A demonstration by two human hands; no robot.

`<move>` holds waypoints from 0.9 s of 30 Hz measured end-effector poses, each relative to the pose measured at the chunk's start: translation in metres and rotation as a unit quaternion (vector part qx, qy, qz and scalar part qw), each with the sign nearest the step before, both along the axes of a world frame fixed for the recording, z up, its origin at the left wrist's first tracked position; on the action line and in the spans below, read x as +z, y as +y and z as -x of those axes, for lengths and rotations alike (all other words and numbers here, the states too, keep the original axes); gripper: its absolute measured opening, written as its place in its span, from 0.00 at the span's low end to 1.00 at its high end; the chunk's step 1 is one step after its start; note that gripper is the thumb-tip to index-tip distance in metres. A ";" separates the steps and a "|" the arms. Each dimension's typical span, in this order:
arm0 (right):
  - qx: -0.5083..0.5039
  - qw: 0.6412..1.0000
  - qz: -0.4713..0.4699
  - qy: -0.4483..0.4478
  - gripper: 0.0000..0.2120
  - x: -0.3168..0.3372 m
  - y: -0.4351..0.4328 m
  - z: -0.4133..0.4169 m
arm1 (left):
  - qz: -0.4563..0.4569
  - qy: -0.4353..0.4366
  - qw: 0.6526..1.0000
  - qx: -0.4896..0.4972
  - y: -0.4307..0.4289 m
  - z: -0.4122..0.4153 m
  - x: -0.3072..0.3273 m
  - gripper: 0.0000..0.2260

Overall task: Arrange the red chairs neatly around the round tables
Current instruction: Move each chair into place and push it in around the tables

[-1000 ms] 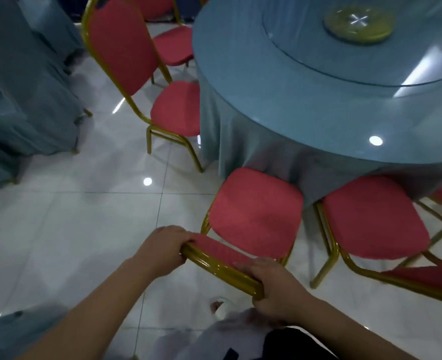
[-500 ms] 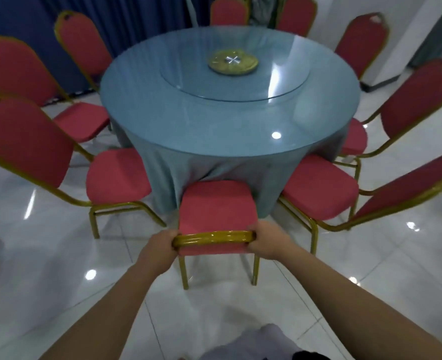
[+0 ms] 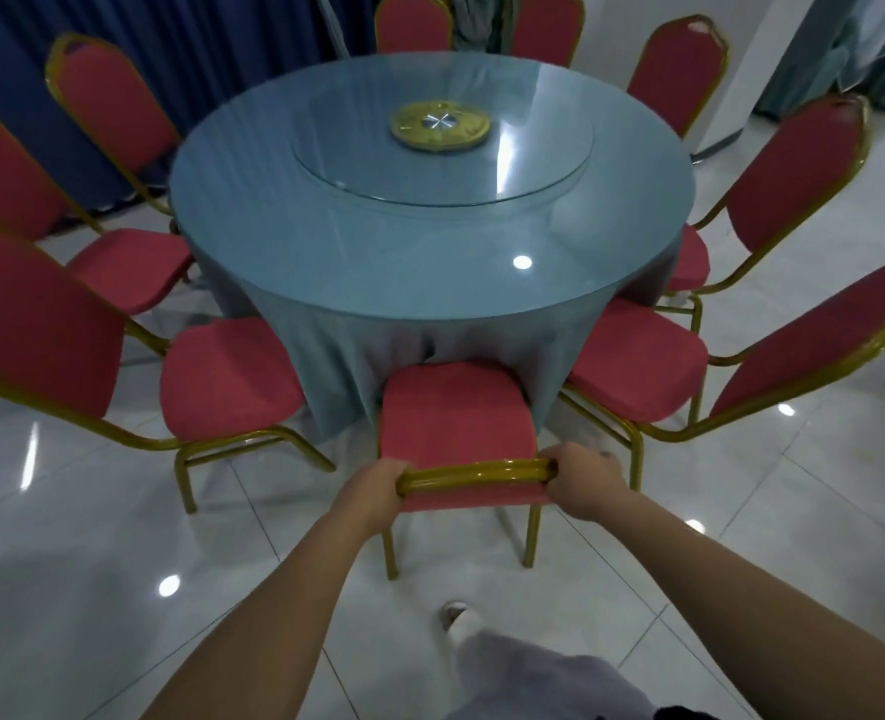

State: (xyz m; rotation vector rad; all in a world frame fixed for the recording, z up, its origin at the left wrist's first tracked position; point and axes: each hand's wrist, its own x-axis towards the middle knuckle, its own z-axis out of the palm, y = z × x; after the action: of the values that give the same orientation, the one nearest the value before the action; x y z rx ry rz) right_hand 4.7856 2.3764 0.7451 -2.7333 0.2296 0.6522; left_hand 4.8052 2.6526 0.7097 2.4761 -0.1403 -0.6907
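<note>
A red chair (image 3: 453, 413) with a gold frame stands directly in front of me, its seat front tucked against the blue cloth of the round table (image 3: 357, 262). My left hand (image 3: 373, 488) grips the left end of its gold top rail, and my right hand (image 3: 583, 478) grips the right end. Several other red chairs ring the table: one at near left (image 3: 222, 379), one at near right (image 3: 638, 361), others further round on both sides and at the back.
A glass turntable (image 3: 534, 163) with a gold hub (image 3: 439, 124) lies on the table. Dark blue curtains hang at the back left, a white wall (image 3: 773, 65) at the back right. Glossy white tile floor (image 3: 92, 589) surrounds me; my shoe (image 3: 461, 618) shows below.
The view swung up from the chair seat to the whole table. The chair now stands square to the table with its seat pushed in, both hands still on its top rail.
</note>
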 end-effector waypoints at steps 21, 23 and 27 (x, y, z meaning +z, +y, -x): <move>0.137 0.950 -0.280 0.023 0.31 0.016 0.112 -0.159 | 0.022 0.016 0.973 0.227 0.118 -0.060 0.019 0.27; 0.133 0.940 -0.312 0.027 0.30 0.011 0.155 -0.166 | 0.043 0.011 0.961 0.273 0.152 -0.049 0.019 0.26; 0.111 0.928 -0.355 0.033 0.30 -0.005 0.238 -0.164 | 0.064 0.002 0.940 0.336 0.227 -0.025 0.008 0.25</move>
State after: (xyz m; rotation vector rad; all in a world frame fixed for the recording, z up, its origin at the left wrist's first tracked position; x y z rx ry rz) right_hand 4.9500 2.6141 0.7405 -2.0490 -0.2631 0.7120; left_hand 4.8297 2.8797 0.7179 2.1845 0.6168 -0.3696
